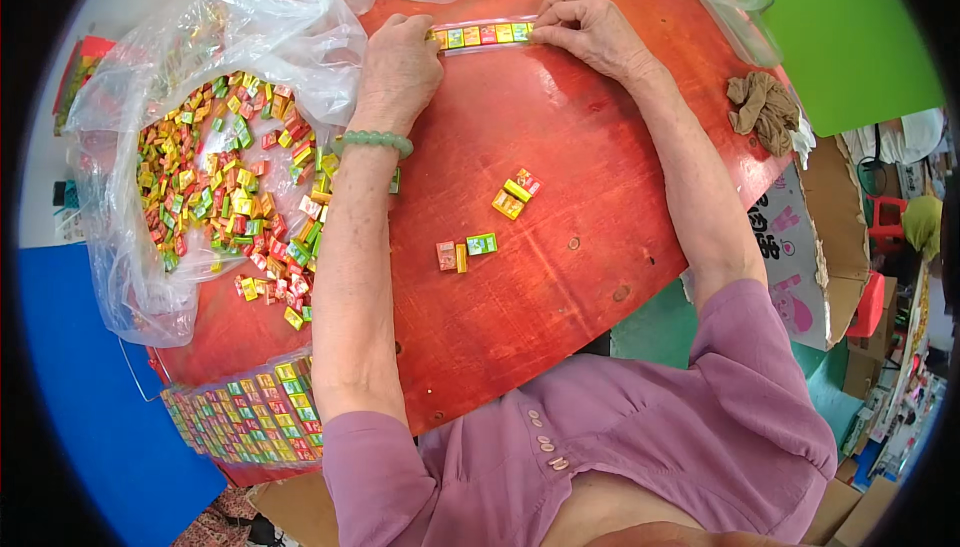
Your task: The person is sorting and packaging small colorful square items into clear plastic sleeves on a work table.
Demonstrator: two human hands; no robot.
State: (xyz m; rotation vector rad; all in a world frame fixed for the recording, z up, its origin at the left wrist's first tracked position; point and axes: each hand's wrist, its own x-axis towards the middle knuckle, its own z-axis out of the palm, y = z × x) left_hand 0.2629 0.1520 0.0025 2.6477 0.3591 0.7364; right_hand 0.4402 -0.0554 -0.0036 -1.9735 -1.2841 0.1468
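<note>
At the far side of the red table (530, 317), a row of small coloured boxes (487, 35) lies in a narrow clear plastic sleeve or tray. My left hand (398, 72) is closed at the row's left end, its fingertips partly hidden behind the hand. The thumb and fingers of my right hand (597, 35) pinch the right end. Yellow, red and green boxes show between the two hands. Nearer to me, a few loose boxes (508, 205) sit together in the middle of the table. Another small group with a green box (481, 244) lies closer still.
Left of my arm, a big heap of loose little boxes (240, 202) spills from a clear plastic bag (110, 237). Filled rows (245, 412) are stacked at the near left edge. A crumpled brown cloth (762, 112) rests at the right edge, beside a cardboard box (835, 217).
</note>
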